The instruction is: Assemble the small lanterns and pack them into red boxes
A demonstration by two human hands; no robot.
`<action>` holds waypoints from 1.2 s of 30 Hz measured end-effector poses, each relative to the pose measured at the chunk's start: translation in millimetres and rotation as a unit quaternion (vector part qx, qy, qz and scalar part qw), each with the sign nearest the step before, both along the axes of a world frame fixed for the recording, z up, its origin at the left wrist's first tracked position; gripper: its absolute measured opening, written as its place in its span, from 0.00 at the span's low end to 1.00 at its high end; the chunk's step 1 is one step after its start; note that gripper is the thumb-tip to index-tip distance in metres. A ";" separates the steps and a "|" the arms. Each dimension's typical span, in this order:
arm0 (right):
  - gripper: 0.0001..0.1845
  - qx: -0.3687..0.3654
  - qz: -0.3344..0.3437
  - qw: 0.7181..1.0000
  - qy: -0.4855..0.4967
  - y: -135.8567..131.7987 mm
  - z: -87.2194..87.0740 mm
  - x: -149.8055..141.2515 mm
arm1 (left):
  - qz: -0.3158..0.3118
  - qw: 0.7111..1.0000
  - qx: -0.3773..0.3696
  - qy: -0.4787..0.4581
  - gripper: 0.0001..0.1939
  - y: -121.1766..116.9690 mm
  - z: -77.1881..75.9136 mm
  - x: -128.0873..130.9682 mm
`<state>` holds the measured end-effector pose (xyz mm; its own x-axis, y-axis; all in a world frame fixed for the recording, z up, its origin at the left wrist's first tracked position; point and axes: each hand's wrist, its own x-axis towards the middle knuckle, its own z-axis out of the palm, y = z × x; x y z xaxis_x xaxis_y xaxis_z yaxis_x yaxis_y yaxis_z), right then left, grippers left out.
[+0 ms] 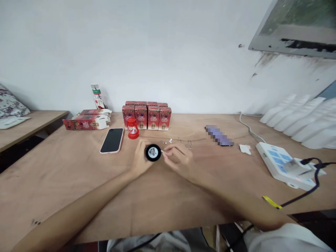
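Side surface: a patterned cloth item (12,101) lies on it at my far left.
Unfilled boxes: red printed cartons (86,120) lie on their sides with white flaps open, a small bottle (97,96) standing behind them by the wall.
Pink-edged phone: the phone (112,140) lies flat on the wooden table (147,199), dark screen up, between the cartons and my left hand.
Red lantern: the little lantern (132,128) stands upright just in front of the standing boxes (147,117), which are lined up in two rows near the wall.
My left hand: my hand (141,154) is curled closed around the side of a black round part (153,152), keeping it above the table in front of me.
Black round part: it sits between my two hands, its pale inner disc facing up; the details in the disc are too small to make out.
Small bits: tiny round pieces (163,142) and bent wires (189,144) lie on the table beyond my hands.
My right hand: my thumb and index finger (166,153) are pinched together on a small pale piece (162,151) right by the part's rim; I can't tell whether it touches.
Purple phone: a blurred-out slab (219,135) lies to the right.
White scrap: a crumpled piece (245,149) lies near the power strip (275,159), where plugs and dark cables run.
White stack: ridged white pieces (301,119) lean together at far right.
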<state>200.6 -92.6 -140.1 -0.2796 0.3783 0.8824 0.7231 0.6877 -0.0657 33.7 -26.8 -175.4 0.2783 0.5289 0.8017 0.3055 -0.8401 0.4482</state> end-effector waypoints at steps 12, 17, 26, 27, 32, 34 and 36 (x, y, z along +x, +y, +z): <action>0.06 -0.019 0.047 0.998 -0.038 3.3 -9.6 -18.9 | 0.017 0.999 -0.015 0.022 0.14 -1.8 -4.6 -1.1; 0.08 -0.001 0.069 0.997 -0.042 3.1 -7.4 -16.9 | 0.013 0.999 -0.010 0.031 0.12 -2.0 -4.9 -1.4; 0.06 0.141 -0.021 0.977 -0.158 6.3 -10.7 -12.9 | 0.033 0.999 -0.007 0.033 0.11 -3.6 -4.6 0.4; 0.06 0.138 -0.031 0.975 -0.171 6.9 -12.3 -12.4 | 0.036 0.999 -0.005 0.037 0.12 -3.7 -4.5 0.4; 0.08 0.121 -0.053 0.971 -0.200 6.3 -13.4 -12.5 | 0.045 0.997 0.016 0.063 0.15 -2.6 -4.6 -0.3; 0.10 0.128 -0.051 0.969 -0.203 5.2 -11.3 -11.5 | 0.043 0.996 0.023 0.069 0.15 -2.1 -4.2 -0.5; 0.10 0.140 -0.042 0.968 -0.204 5.0 -10.6 -8.8 | 0.037 0.996 0.034 0.070 0.15 -1.9 -3.6 -0.5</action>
